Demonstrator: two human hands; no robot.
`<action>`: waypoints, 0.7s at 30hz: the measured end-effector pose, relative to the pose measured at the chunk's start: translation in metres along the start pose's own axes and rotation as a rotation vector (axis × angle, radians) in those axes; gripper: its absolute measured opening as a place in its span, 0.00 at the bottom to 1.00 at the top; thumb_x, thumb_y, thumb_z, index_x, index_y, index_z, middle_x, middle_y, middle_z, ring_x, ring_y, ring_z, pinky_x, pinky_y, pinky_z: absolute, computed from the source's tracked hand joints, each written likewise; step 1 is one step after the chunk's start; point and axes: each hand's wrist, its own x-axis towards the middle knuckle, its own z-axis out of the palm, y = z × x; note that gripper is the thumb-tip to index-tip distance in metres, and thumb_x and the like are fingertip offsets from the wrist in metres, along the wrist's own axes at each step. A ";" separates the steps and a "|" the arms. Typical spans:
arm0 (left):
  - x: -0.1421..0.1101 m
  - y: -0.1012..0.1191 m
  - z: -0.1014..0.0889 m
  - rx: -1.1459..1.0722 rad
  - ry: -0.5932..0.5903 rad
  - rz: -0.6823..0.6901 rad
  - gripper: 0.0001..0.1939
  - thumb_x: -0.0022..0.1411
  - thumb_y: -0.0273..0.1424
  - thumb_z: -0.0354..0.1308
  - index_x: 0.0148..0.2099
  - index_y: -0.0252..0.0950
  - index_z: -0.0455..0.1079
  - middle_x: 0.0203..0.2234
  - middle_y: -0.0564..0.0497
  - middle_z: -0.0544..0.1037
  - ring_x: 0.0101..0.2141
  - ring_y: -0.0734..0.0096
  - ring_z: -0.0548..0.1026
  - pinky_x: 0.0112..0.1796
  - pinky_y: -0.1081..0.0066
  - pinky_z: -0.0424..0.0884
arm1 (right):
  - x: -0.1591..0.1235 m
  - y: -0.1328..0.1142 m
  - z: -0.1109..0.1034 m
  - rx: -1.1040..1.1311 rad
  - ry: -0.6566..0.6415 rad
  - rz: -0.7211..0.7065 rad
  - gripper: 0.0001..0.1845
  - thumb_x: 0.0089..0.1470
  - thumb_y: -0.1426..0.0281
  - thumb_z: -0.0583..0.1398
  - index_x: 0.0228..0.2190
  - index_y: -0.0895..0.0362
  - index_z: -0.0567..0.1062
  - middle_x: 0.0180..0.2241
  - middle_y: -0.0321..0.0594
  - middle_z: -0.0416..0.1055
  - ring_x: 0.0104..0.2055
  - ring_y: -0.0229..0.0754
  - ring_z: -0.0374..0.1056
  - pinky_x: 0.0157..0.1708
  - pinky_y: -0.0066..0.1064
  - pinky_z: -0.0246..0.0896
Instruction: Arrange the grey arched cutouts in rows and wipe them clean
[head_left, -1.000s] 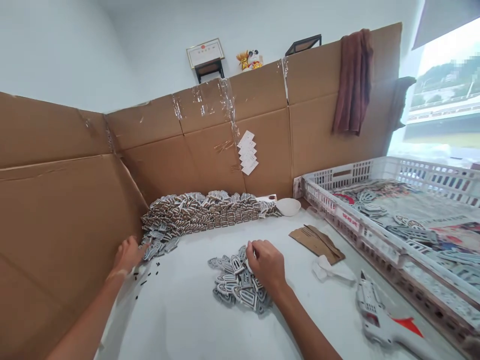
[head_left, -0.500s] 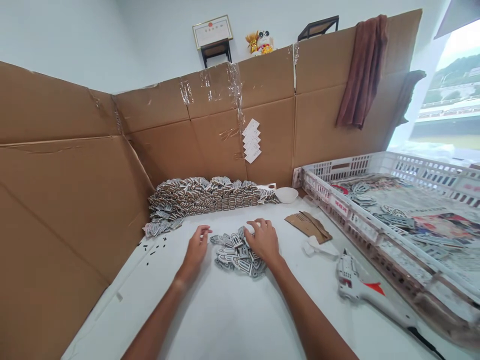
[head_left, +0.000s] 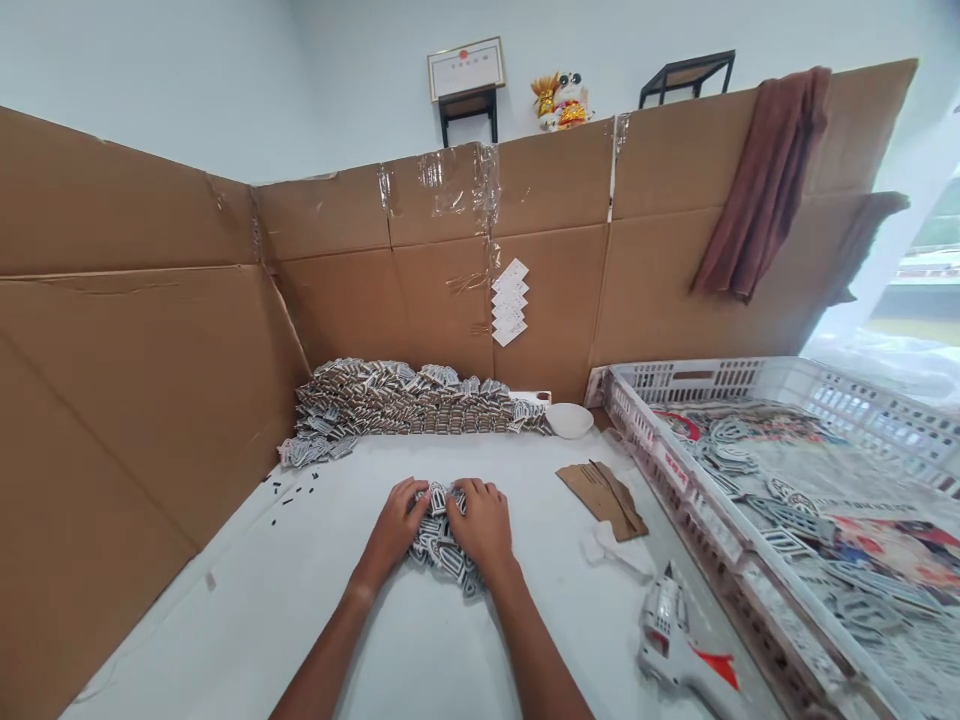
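Tall panels of brown corrugated cardboard (head_left: 150, 400), patched with clear tape, stand along the back and left edges of a white worktop (head_left: 187, 620). On the right lies a white plastic crate (head_left: 697, 375) with slotted walls, lined with printed paper and holding scattered grey patches. A long, shingled bank of overlapping grey-and-white patches (head_left: 405, 400) runs along the foot of the cardboard, curving forward at its left end. Nearer the person, a loose heap of arch-shaped grey-and-white patches (head_left: 442, 545) sits on the worktop directly between the hands. The left hand (head_left: 394, 530) and right hand (head_left: 484, 525) both curve downward over the heap from either side, fingers bent and nearly meeting; whether they are actually pinching any piece cannot be told, since they hide much of it. The patches look thin, light and probably flexible, though their material is unclear, so they would likely shift and catch on one another; the exposed edges of a single piece seem the safest place to take hold. Further right lie a white glue gun (head_left: 667, 630) with a red tip guard, a torn brown cardboard scrap (head_left: 600, 500) and a small white bowl (head_left: 568, 420). Tiny black bits (head_left: 289, 490) dot the worktop's left side.
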 end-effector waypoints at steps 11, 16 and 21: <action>0.007 -0.017 0.007 -0.069 -0.007 -0.002 0.22 0.69 0.53 0.53 0.48 0.44 0.79 0.53 0.44 0.79 0.65 0.48 0.68 0.72 0.44 0.58 | 0.007 0.004 0.015 -0.072 0.100 -0.009 0.07 0.66 0.70 0.62 0.43 0.51 0.81 0.45 0.40 0.82 0.49 0.49 0.74 0.49 0.38 0.59; 0.009 -0.025 0.010 -0.080 -0.041 -0.033 0.22 0.72 0.51 0.48 0.49 0.44 0.78 0.54 0.43 0.79 0.66 0.47 0.66 0.69 0.41 0.61 | 0.008 0.003 0.015 -0.069 0.080 -0.021 0.06 0.68 0.70 0.61 0.42 0.51 0.80 0.45 0.37 0.82 0.49 0.48 0.73 0.50 0.37 0.59; 0.010 -0.025 0.011 -0.102 -0.023 -0.009 0.18 0.72 0.48 0.51 0.46 0.45 0.78 0.51 0.43 0.80 0.65 0.46 0.68 0.69 0.41 0.61 | 0.006 0.009 0.020 -0.082 0.121 -0.053 0.08 0.69 0.69 0.60 0.46 0.52 0.79 0.47 0.39 0.82 0.49 0.47 0.73 0.49 0.36 0.61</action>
